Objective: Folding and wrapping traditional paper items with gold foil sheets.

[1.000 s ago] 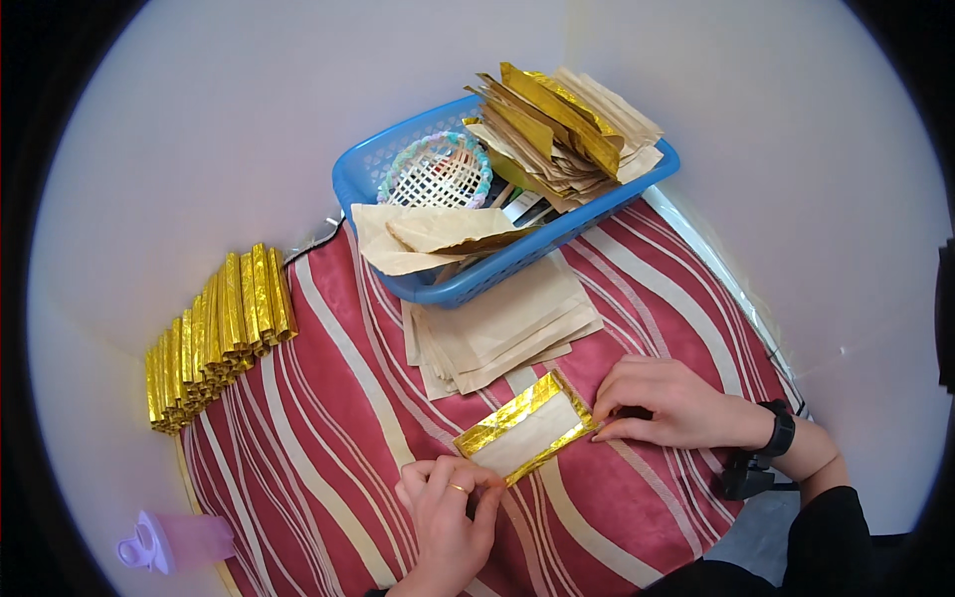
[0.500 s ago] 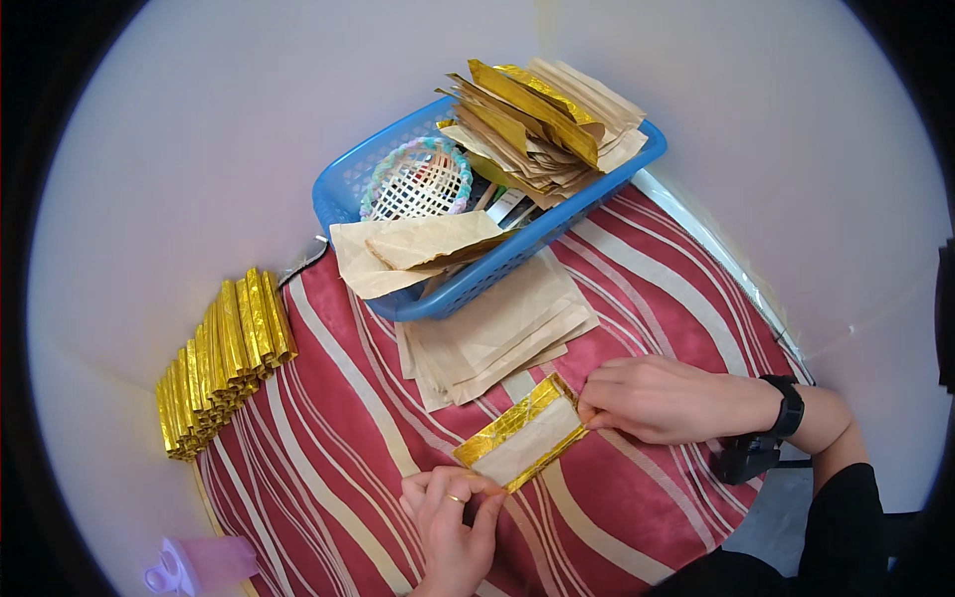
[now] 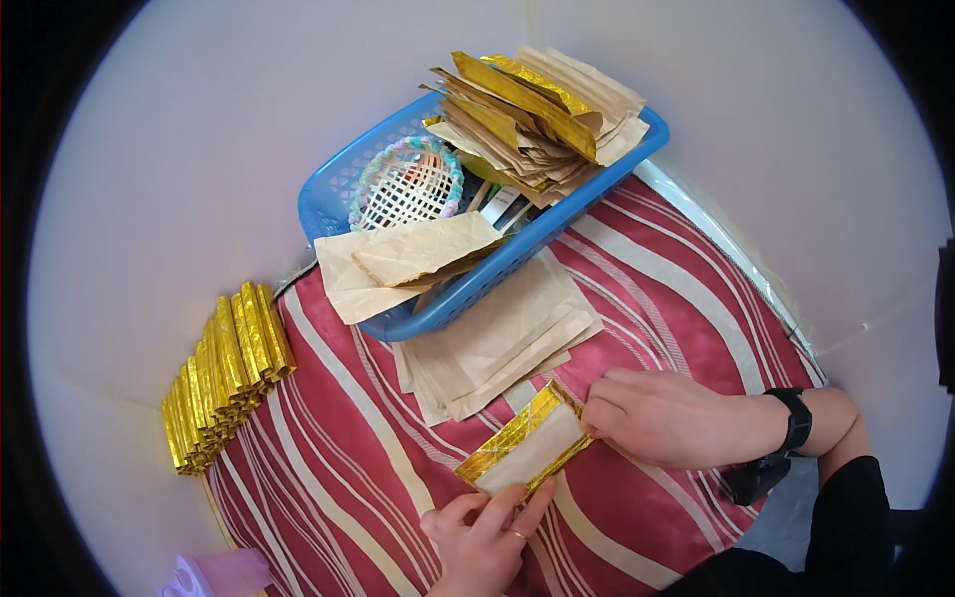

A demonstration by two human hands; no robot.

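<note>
A sheet of gold foil paper [image 3: 522, 445] lies on the striped cloth, its gold long edges folded in over a pale middle strip. My right hand [image 3: 676, 418], a black band on its wrist, pinches the sheet's right end between closed fingers. From below, my left hand [image 3: 482, 542] reaches with fingers apart, the tips against the sheet's near left edge; a ring shows on one finger. Just beyond the sheet lies a fanned stack of beige papers [image 3: 497, 343]. Several gold paper rolls [image 3: 229, 368] are piled at the left.
A blue plastic basket [image 3: 438, 316] stands at the back, holding gold and beige papers [image 3: 547, 119], a small woven basket [image 3: 410, 189] and a loose beige sheet [image 3: 408, 259]. A purple translucent container [image 3: 224, 574] is at the lower left. The red striped cloth [image 3: 348, 448] covers the rounded surface.
My left hand has shifted right along the sheet's near edge, its fingers now stretched out instead of curled at the left corner. My right hand keeps its pinch. The view has shifted slightly.
</note>
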